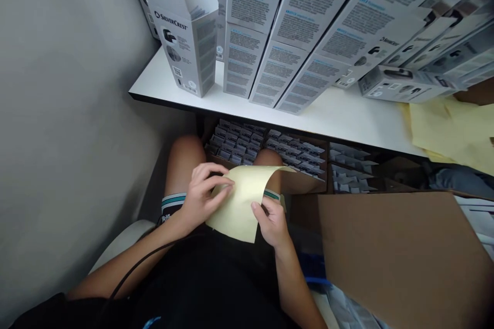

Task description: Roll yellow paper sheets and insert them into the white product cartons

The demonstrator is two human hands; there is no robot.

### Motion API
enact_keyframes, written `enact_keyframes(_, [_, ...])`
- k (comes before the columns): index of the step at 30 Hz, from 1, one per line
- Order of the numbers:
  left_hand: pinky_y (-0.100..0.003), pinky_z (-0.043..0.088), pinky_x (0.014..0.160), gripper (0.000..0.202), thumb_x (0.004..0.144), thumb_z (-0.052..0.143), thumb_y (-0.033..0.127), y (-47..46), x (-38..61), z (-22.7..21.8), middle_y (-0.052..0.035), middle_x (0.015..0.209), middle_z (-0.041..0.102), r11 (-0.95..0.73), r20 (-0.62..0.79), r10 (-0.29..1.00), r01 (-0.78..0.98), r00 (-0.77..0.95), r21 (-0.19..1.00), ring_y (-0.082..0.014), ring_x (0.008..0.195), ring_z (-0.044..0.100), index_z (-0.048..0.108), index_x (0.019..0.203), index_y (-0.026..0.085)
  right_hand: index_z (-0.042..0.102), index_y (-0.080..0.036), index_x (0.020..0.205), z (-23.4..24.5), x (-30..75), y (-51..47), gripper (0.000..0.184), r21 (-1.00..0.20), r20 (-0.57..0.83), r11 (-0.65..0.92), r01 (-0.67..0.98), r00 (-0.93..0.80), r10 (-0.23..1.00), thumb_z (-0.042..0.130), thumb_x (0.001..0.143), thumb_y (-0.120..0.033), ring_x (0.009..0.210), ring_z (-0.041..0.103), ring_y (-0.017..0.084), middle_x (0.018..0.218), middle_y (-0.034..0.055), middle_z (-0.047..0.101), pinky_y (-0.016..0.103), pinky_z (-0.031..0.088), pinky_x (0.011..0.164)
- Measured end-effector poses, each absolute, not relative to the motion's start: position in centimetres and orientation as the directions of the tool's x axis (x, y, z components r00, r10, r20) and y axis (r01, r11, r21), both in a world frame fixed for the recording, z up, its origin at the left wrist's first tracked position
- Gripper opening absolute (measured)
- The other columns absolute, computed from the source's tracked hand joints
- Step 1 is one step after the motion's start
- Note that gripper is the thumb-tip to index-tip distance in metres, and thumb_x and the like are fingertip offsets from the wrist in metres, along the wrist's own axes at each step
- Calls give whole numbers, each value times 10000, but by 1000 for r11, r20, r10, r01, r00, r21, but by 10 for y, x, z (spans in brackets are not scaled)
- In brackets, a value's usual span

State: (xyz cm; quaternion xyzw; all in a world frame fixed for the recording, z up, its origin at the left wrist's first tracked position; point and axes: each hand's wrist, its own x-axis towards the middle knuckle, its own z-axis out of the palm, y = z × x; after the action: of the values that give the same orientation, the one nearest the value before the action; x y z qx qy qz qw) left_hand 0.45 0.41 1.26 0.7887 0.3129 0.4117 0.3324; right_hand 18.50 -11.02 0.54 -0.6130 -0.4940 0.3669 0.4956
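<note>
A pale yellow sheet lies across both my hands above my lap, its upper right corner curling over. My right hand grips its right edge, thumb on top and the other fingers underneath. At the left side, my left hand has thumb and fingers drawn together against the sheet; whether a separate thin layer is between the fingertips cannot be seen. On the white table ahead stands an upright SilverCrest box with its top flaps open.
Tall printed boxes stand in rows on the table. One box lies flat near more yellow sheets. Cartons of folded boxes sit beneath the table. A large brown carton is at my right, a wall at my left.
</note>
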Motion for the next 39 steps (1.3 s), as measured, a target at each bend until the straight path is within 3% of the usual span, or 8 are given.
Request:
enact_keyframes(2, [-392, 445, 889, 133, 860, 734, 248, -1, 5, 17, -25, 950, 734, -656, 451, 649, 150, 612, 740, -214, 905, 664, 754, 987, 285, 641, -183, 674, 8, 184, -110, 385, -977, 0, -43, 207, 206, 979, 531, 971, -403, 553, 457, 129, 586, -24, 507, 250, 367, 534])
enact_keyframes(4, [-389, 438, 859, 199, 833, 776, 327, -6, 7, 17, -33, 944, 745, -675, 430, 579, 112, 693, 729, -221, 884, 677, 752, 1025, 280, 674, -180, 722, 8, 183, -110, 375, -984, -48, -78, 163, 181, 982, 537, 970, -425, 568, 454, 131, 605, -21, 518, 250, 360, 537])
enact_keyframes(10, [-362, 471, 802, 171, 890, 714, 319, -8, 9, 15, -65, 986, 746, -672, 431, 586, 115, 686, 731, -211, 879, 682, 743, 1040, 241, 633, -174, 731, 10, 181, -110, 324, -990, -76, -82, 116, 60, 995, 548, 965, -382, 567, 415, 115, 628, -24, 492, 248, 321, 526])
enact_keyframes(16, [-334, 469, 736, 130, 874, 748, 315, -10, 10, 24, -47, 843, 739, -668, 440, 576, 86, 689, 739, -187, 791, 634, 757, 927, 197, 433, -199, 632, 22, 181, -111, 318, -906, 137, 128, 404, -8, 991, 509, 938, -159, 550, 364, 95, 603, -53, 350, 259, 264, 539])
enact_keyframes(23, [-272, 531, 731, 100, 900, 713, 264, -5, 4, 36, -55, 851, 746, -437, 244, 555, 30, 795, 899, -167, 801, 685, 768, 918, 182, 422, -207, 653, 27, 184, -109, 294, -764, 274, 316, 563, -159, 948, 494, 906, -76, 595, 382, 117, 633, -32, 393, 283, 276, 578])
enact_keyframes(26, [-266, 533, 711, 119, 934, 656, 236, -5, 2, 37, -61, 846, 748, -529, 307, 515, 15, 800, 848, -164, 780, 692, 759, 932, 176, 387, -212, 631, 30, 184, -109, 324, -725, 288, 331, 604, -171, 942, 500, 900, -72, 584, 367, 116, 616, -35, 379, 290, 260, 574])
enact_keyframes(32, [-251, 503, 616, 132, 954, 590, 216, -10, 4, 32, -42, 793, 732, -784, 473, 436, 65, 766, 617, -149, 676, 673, 712, 919, 180, 327, -220, 628, 32, 183, -108, 350, -723, 262, 294, 625, -146, 954, 499, 896, -74, 564, 325, 108, 598, -49, 324, 295, 229, 567])
enact_keyframes(39, [-245, 473, 584, 127, 937, 584, 181, -12, 6, 25, -40, 775, 713, -753, 460, 504, 110, 731, 649, -140, 652, 643, 667, 840, 175, 344, -221, 653, 29, 181, -109, 321, -770, 246, 275, 575, -130, 961, 494, 905, -89, 575, 316, 108, 619, -51, 334, 283, 243, 570])
